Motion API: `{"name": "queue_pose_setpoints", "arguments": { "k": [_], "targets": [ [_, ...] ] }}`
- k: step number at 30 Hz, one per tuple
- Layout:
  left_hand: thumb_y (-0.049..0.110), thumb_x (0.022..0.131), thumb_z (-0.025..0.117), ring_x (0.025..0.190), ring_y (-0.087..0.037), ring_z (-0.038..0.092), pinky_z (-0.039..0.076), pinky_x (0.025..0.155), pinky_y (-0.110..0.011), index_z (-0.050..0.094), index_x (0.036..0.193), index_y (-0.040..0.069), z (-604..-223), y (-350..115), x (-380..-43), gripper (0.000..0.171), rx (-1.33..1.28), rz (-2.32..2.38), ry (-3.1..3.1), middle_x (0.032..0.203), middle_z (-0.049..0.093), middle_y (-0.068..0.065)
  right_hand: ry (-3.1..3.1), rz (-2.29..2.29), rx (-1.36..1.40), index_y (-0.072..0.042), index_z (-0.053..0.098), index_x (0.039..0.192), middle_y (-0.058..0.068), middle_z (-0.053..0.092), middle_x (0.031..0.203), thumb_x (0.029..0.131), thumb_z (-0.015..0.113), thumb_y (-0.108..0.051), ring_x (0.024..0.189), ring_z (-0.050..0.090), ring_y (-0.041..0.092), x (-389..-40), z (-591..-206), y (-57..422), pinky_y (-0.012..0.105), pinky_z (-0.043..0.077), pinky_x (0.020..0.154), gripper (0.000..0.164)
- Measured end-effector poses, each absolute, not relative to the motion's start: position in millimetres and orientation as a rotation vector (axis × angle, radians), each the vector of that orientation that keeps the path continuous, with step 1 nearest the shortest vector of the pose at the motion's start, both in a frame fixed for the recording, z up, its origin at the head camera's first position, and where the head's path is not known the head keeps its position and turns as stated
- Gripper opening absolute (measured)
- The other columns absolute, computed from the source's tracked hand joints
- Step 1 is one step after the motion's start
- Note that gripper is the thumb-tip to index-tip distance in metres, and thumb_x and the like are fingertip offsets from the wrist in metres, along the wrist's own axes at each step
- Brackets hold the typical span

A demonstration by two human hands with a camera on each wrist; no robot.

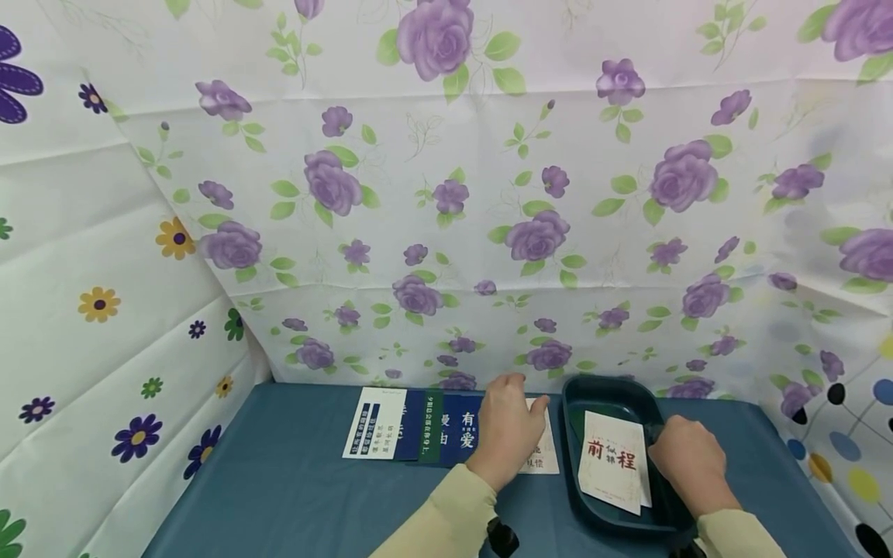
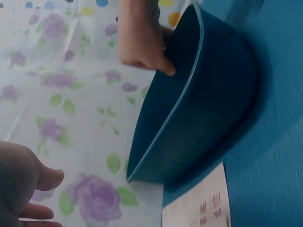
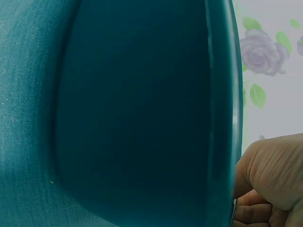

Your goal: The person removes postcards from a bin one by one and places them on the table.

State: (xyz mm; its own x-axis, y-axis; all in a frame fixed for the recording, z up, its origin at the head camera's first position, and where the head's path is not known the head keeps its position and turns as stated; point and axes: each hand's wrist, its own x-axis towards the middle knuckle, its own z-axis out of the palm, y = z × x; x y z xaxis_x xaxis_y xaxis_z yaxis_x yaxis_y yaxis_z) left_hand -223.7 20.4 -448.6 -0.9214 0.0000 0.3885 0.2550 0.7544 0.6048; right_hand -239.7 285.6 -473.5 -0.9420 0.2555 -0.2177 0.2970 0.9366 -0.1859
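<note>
My left hand [image 1: 509,430] is over the right part of a row of overlapping printed cards; its thumb and fingers are apart with nothing between them. The row has a white card [image 1: 374,426], a green card [image 1: 430,426], a blue card with white characters [image 1: 456,434] and a beige card [image 1: 544,457] partly hidden by that hand. Beside the row stands a dark teal tray [image 1: 574,473]. Inside lies a cream card with red characters [image 1: 610,463], another card behind it. My right hand [image 1: 691,465] reaches over the tray's right rim, fingers curled; whether they pinch something is hidden.
A blue-teal cloth [image 1: 293,480] covers the table. Behind it hangs a white sheet with purple roses [image 1: 418,310], and a flowered sheet [image 1: 105,372] closes the left side. A sheet with coloured dots [image 1: 858,457] borders the right.
</note>
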Motion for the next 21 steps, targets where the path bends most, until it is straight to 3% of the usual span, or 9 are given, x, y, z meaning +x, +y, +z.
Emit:
{"name": "queue_pose_setpoints", "arguments": {
  "k": [21],
  "targets": [
    [0.044,0.090,0.057,0.110,-0.014,0.056,0.050,0.086,-0.026,0.058,0.122,0.009,-461,93,-207,0.047,-0.470,-0.750,-2.730,0.118,0.059,-0.004,2.921,-0.332,0.415,0.006,0.066,0.095,0.027,0.064,0.086,0.078,0.070,-0.023,0.064,0.058,0.029,-240,-477,289,0.043,0.046,0.049,0.034]
  ]
}}
